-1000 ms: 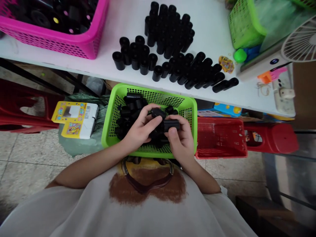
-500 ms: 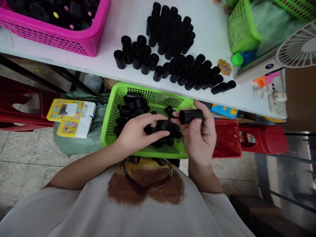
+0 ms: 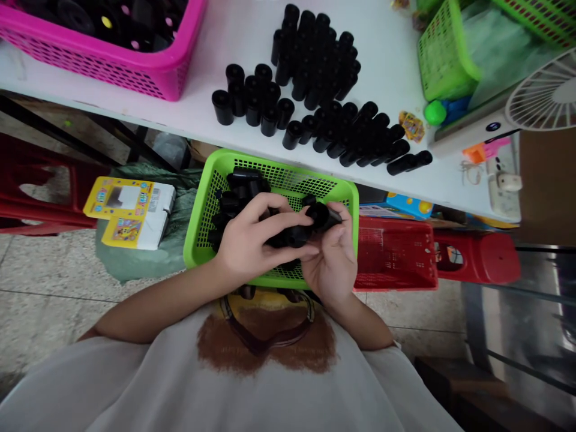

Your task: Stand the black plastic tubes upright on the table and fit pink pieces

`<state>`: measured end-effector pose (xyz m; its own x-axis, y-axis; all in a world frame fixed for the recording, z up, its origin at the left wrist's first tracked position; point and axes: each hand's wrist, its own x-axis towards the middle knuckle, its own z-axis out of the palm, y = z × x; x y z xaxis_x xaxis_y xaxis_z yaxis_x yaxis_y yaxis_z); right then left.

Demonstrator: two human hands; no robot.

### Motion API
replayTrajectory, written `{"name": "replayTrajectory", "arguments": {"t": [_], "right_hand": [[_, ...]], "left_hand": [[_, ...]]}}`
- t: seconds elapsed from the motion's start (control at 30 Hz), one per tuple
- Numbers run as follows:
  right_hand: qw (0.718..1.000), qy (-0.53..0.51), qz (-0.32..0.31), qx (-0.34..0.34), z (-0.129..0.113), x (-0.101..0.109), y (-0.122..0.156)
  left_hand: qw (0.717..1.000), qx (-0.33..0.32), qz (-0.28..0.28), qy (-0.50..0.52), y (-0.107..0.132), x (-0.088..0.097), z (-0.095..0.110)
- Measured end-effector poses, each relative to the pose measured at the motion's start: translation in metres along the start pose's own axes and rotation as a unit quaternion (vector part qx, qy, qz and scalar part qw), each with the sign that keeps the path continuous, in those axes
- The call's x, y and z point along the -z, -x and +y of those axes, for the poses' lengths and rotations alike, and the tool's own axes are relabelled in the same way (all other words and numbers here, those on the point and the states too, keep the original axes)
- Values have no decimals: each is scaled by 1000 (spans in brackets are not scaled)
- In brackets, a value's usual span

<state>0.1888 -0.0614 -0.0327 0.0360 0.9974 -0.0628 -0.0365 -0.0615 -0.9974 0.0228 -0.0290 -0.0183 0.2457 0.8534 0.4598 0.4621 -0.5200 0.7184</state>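
Note:
My right hand (image 3: 333, 258) is closed around a black plastic cylinder (image 3: 320, 216), its open end turned toward my left hand. Fingers curved, my left hand (image 3: 254, 237) grips a small black plastic part (image 3: 297, 236) just beside that end; its exact shape is partly hidden by my fingers. Both hands are over a green basket (image 3: 198, 207), which sits in front of me and contains loose black plastic pieces (image 3: 245, 180).
On the white table (image 3: 243, 36) stand several black cylinders (image 3: 315, 60) in groups. A pink basket (image 3: 175, 72) is at the left; a white fan (image 3: 546, 90) stands right. A red basket (image 3: 391, 279) adjoins the green one, and a yellow-white carton (image 3: 130, 213) lies left.
My right hand has moved left with the black cylinder, bringing it up to my left fingers. The cylinder has turned, and my left hand has shifted slightly.

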Motion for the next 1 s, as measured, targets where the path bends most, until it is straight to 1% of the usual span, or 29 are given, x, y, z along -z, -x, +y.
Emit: {"name": "replayTrajectory", "arguments": {"t": [0.13, 0.2, 0.33, 0.4, 0.47, 0.53, 0.6, 0.7, 0.77, 0.87, 1.0], "right_hand": [[998, -54, 18, -13, 0, 0, -1], [998, -52, 12, -26, 0, 0, -2], [998, -44, -15, -44, -1, -3, -5], [997, -61, -11, -39, -2, -5, -7], [997, -67, -10, -28, -3, -5, -9], [999, -47, -3, 0, -2, -4, -11], [998, -3, 13, 64, -2, 0, -12], [981, 65, 18, 182, -4, 9, -10], [966, 89, 34, 240, -7, 18, -9], [957, 103, 55, 267, -12, 29, -5], [952, 160, 23, 261, -13, 34, 1]], "left_hand": [[997, -68, 10, -19, -2, 0, -2], [997, -75, -4, -31, 0, -2, -4], [998, -16, -58, -35, 4, -7, -7], [997, 13, -64, -34, 5, -9, -7], [998, 25, -52, -29, 5, -11, -7], [999, 21, -32, -20, 4, -13, -6], [1000, 8, -18, -18, 4, -14, -5], [1000, -20, -6, -20, 2, -12, -1], [999, -28, 7, -27, 0, -10, 1], [998, -22, 15, -63, -2, -6, 3], [992, -23, -2, -124, -2, -3, 6]]}}
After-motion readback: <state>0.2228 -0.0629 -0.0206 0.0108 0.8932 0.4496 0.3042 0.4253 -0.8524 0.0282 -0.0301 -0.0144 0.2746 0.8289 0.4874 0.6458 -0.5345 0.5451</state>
